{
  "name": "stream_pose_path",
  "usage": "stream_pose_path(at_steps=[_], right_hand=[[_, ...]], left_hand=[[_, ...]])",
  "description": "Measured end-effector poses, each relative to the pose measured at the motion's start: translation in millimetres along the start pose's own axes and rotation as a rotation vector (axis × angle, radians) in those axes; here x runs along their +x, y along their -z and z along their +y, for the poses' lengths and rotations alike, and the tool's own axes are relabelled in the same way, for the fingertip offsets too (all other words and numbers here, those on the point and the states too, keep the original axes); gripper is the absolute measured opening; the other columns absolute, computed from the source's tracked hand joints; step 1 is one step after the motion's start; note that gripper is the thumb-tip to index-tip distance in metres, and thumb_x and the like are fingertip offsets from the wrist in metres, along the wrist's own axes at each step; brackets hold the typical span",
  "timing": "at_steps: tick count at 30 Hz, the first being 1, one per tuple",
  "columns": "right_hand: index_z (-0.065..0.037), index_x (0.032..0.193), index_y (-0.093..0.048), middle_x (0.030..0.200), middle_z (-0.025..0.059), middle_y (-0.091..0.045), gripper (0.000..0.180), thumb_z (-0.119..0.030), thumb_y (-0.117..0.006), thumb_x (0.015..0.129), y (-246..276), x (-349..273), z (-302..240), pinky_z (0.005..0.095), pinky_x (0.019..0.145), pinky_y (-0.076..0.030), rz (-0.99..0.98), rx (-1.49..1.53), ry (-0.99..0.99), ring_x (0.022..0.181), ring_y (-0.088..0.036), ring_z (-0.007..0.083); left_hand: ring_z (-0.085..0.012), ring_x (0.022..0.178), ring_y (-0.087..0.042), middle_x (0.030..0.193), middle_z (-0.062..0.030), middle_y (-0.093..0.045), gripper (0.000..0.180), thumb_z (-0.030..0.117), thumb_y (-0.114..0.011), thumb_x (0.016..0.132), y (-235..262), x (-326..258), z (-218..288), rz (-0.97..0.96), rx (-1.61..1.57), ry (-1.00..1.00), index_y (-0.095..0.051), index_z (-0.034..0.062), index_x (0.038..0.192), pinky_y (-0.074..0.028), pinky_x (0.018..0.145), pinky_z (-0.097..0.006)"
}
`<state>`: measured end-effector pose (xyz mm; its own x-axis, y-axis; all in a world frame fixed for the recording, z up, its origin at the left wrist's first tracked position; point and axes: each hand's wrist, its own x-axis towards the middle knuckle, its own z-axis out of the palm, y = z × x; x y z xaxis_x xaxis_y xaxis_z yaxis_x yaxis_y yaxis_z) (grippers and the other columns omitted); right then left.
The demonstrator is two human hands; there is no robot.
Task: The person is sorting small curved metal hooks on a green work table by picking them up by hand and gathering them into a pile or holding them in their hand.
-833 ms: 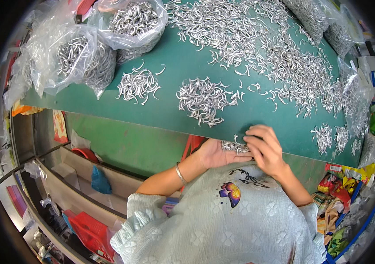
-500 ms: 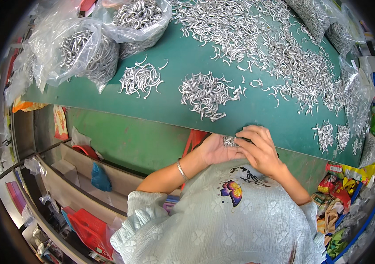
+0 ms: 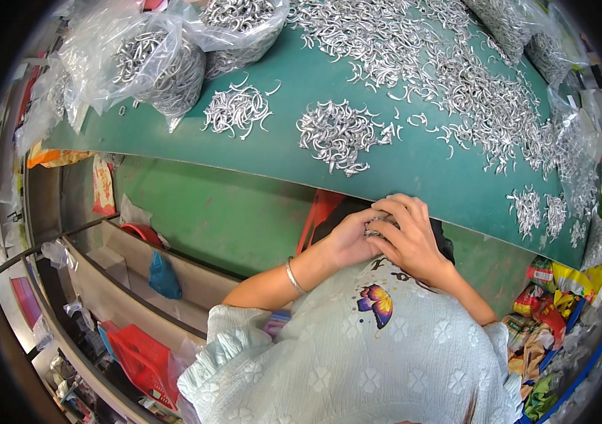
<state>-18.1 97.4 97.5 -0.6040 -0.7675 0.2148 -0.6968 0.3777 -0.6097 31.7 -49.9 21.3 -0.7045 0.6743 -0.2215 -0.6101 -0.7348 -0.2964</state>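
Note:
Just off the table's front edge, my left hand [image 3: 350, 239] is cupped round a small bunch of curved silver metal pieces [image 3: 378, 226]. My right hand [image 3: 414, 237] lies over it with bent fingers, its fingertips against the left hand; what they pinch, if anything, is hidden. Beyond my hands on the green tabletop lies a heap of curved silver pieces [image 3: 340, 134]. A smaller heap of longer curved pieces [image 3: 239, 112] sits to its left. A wide spread of similar pieces [image 3: 456, 88] covers the far right.
Clear plastic bags of silver pieces [image 3: 167, 74] stand at the back left. Small piles [image 3: 527, 210] lie near the right corner, beside more bags [image 3: 576, 138]. Left of me are a wooden trough [image 3: 209, 283] and a red basket [image 3: 142, 360]; colourful packets [image 3: 548, 300] lie at right.
My hands have drawn closer together, and the right fingers now cover more of the pieces in the left palm. The view has shifted slightly, so the table sits higher.

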Motion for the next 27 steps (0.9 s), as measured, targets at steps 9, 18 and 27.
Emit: stream_pose_path(at_steps=[9,18,27], right_hand=[[-0.005,0.085,-0.060,0.110,0.0103,-0.056,0.021,-0.009,-0.073,0.070,20,-3,-13,0.0441,0.091,-0.037,0.079,0.121,-0.029,0.107,-0.050,0.0311],[-0.001,0.093,-0.062,0.116,0.0066,-0.055,0.008,-0.005,-0.055,0.092,38,-13,-14,0.0292,0.091,-0.041,0.373,1.119,-0.551,0.102,-0.052,0.0121],[0.000,0.095,-0.062,0.118,0.0078,-0.054,0.008,-0.004,-0.057,0.091,43,-18,-9,0.0296,0.092,-0.041,0.365,1.277,-0.598,0.103,-0.053,0.0129]], left_hand=[[-0.0225,0.108,-0.056,0.114,-0.0093,-0.059,0.027,0.018,-0.044,0.096,-40,-6,-15,-0.028,0.066,-0.075,-0.053,0.0040,0.117,-0.045,0.096,-0.040],[-0.0310,0.117,-0.053,0.121,-0.0182,-0.057,0.035,0.019,-0.047,0.095,-73,-3,-19,0.044,0.118,-0.107,-0.052,-0.0069,0.118,-0.036,0.107,-0.048],[-0.0328,0.122,-0.049,0.129,-0.0212,-0.052,0.049,0.025,-0.043,0.097,-82,-3,-17,-0.023,0.115,-0.069,-0.044,-0.0113,0.129,-0.035,0.108,-0.047]])
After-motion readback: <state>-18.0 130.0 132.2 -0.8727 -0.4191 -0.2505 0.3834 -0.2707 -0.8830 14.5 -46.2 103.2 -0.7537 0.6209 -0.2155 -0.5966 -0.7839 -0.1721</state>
